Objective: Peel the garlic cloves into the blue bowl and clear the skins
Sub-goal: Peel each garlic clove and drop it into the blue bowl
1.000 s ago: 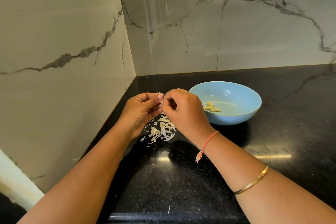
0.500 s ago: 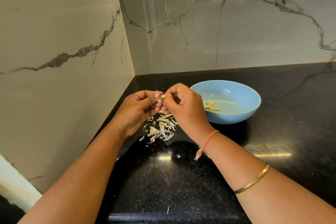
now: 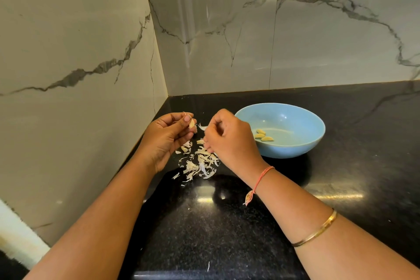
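The clove (image 3: 192,123), pinched only at the left hand's (image 3: 166,136) fingertips, could slip and drop among the skins (image 3: 200,163). The strip (image 3: 202,127) pinched by the right hand (image 3: 229,141) might flutter off the pile. The clove sits between both hands, and the bowl (image 3: 284,150) is just right of the right hand.

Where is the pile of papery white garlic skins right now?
Head view: the skin pile lies on the black countertop, left of the light blue bowl, by the right hand.
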The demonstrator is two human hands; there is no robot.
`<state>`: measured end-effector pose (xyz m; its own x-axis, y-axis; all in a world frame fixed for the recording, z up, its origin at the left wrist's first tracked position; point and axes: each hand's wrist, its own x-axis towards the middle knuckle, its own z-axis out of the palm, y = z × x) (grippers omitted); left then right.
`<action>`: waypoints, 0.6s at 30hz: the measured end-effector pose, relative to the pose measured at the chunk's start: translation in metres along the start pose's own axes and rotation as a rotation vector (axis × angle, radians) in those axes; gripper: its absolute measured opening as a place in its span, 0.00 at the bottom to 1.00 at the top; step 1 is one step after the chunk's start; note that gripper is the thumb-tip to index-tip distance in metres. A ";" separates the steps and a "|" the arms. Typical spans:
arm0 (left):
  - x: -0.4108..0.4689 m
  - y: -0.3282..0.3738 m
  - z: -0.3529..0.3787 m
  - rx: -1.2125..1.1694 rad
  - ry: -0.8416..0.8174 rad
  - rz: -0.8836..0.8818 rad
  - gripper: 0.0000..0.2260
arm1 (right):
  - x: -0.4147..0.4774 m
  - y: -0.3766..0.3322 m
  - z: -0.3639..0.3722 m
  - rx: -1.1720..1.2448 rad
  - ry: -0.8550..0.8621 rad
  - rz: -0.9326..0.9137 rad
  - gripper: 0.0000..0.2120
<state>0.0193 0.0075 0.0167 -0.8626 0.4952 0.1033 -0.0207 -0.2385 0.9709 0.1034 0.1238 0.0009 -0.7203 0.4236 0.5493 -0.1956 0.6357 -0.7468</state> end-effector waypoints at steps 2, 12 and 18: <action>0.000 0.000 0.000 -0.027 0.027 0.005 0.04 | -0.002 0.001 0.001 -0.144 -0.062 -0.019 0.05; 0.000 -0.003 0.003 0.000 -0.013 0.022 0.04 | -0.001 -0.001 -0.001 -0.183 -0.042 -0.037 0.05; -0.001 -0.005 0.004 0.052 -0.027 0.051 0.03 | 0.000 -0.002 0.001 -0.157 -0.029 -0.054 0.02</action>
<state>0.0225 0.0117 0.0129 -0.8479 0.5060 0.1583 0.0500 -0.2208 0.9740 0.1036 0.1222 0.0018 -0.7308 0.3688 0.5744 -0.1302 0.7507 -0.6477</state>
